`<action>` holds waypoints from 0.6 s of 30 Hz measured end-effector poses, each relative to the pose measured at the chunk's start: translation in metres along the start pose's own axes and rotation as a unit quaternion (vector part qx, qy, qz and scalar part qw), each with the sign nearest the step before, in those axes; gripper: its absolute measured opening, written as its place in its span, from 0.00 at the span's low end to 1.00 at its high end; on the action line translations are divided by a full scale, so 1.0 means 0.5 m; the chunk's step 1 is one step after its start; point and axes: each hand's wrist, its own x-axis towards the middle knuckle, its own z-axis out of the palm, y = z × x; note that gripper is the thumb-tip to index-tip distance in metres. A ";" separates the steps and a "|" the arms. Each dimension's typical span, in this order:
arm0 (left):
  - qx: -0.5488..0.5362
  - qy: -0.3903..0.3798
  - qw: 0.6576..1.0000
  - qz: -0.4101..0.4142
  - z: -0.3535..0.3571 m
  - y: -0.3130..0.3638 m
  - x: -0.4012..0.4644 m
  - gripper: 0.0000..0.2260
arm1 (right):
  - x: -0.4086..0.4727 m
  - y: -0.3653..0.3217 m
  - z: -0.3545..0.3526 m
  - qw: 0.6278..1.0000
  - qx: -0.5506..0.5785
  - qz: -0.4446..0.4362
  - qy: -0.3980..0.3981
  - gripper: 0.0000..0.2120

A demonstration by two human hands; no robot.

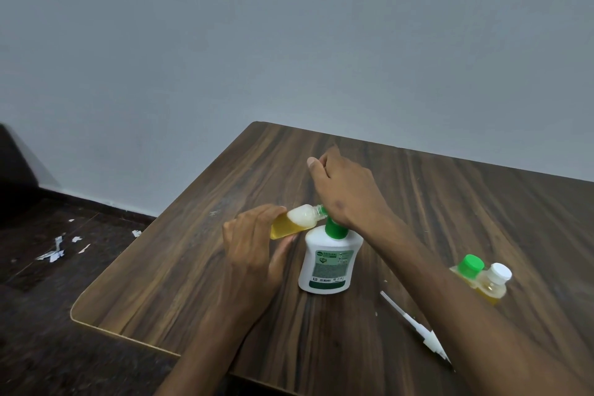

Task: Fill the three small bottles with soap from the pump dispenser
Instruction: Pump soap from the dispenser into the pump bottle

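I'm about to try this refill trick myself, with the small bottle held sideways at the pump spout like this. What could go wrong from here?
1. The small bottle lies tilted in the left hand, its narrow mouth at the spout; a slight misalignment would likely drip soap onto the table.
2. The right hand presses the pump dispenser from above; nothing steadies its base, so it might tip.
3. The right forearm passes close to the two capped bottles and could knock them.

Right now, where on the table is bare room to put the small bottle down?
Bare wood lies between the left hand and the wooden table's left edge, and behind the white pump dispenser. It is crowded on the right: two capped small bottles and a white tube.
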 end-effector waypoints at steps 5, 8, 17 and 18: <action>0.000 -0.003 1.000 0.000 -0.001 -0.001 0.001 0.16 | 0.001 -0.002 0.000 1.000 0.007 -0.001 0.005 0.18; 0.000 -0.003 1.000 0.000 -0.001 -0.002 -0.001 0.16 | 0.001 -0.003 -0.003 1.000 0.004 -0.005 0.007 0.18; 0.000 -0.001 1.000 0.003 -0.001 0.002 0.003 0.16 | 0.001 -0.005 -0.004 1.000 0.021 -0.012 0.014 0.16; 0.002 0.001 1.000 0.003 -0.001 0.001 0.003 0.16 | 0.001 -0.006 -0.004 1.000 0.024 -0.013 0.012 0.16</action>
